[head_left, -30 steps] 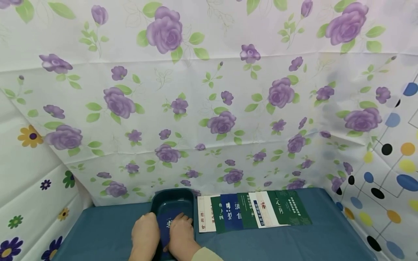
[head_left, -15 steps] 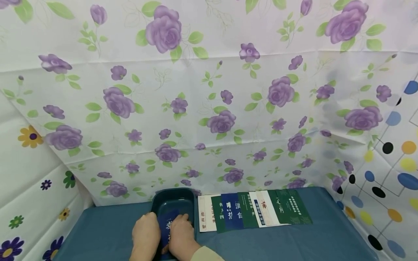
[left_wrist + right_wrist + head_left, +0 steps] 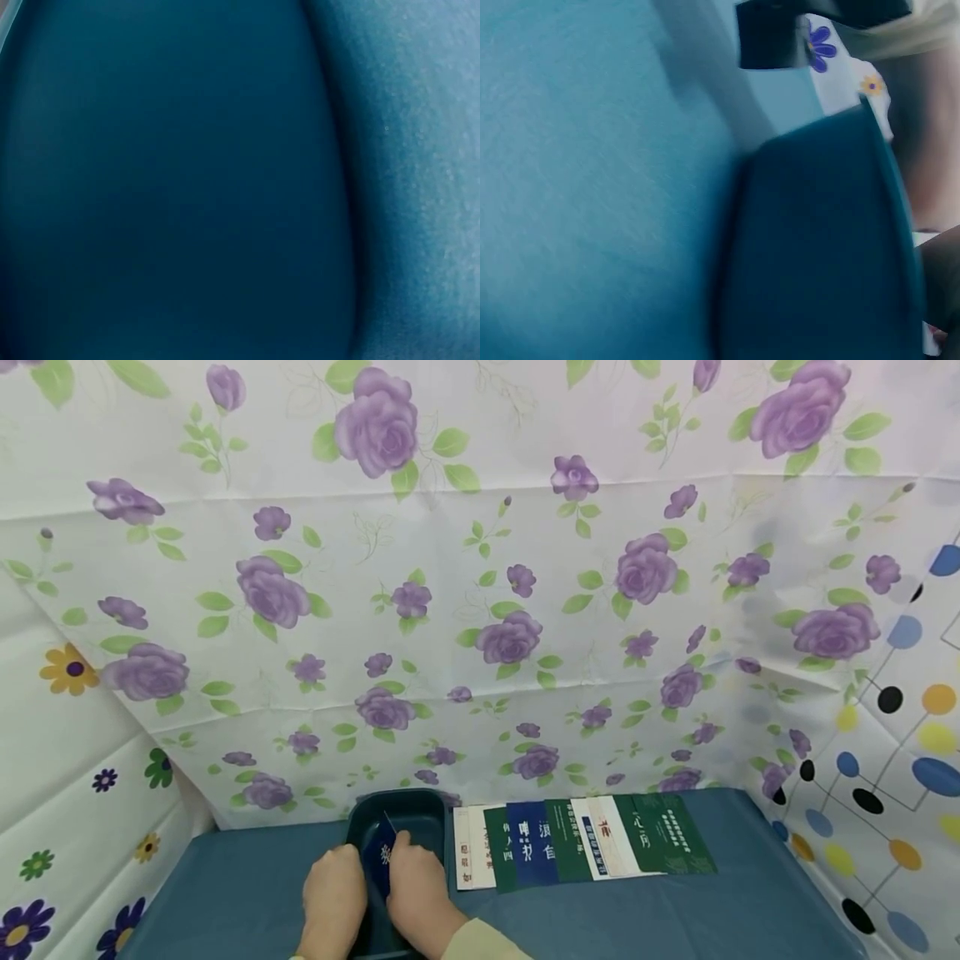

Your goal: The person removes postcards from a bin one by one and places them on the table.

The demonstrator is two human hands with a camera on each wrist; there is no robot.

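In the head view my left hand (image 3: 333, 893) grips the left rim of a deep, dark teal tray (image 3: 426, 828); its fingertips are hidden inside. Over the tray, my right hand (image 3: 422, 893) pinches a dark blue card (image 3: 380, 853) with white characters. The card is tilted, with its far corner raised off the tray floor, and the right hand covers part of it. Both wrist views show mostly the tray's outer wall (image 3: 180, 180) and the blue cloth beside it, not the card.
Right of the tray lies an overlapping row of green, blue and white printed cards (image 3: 585, 843) on the blue-covered table (image 3: 247, 893). A floral sheet (image 3: 480, 610) stands behind the table, with patterned sheets at both sides.
The blue card lay flat in the tray under my right hand; now it is lifted and tilted between the fingers. The left hand stays on the tray rim.
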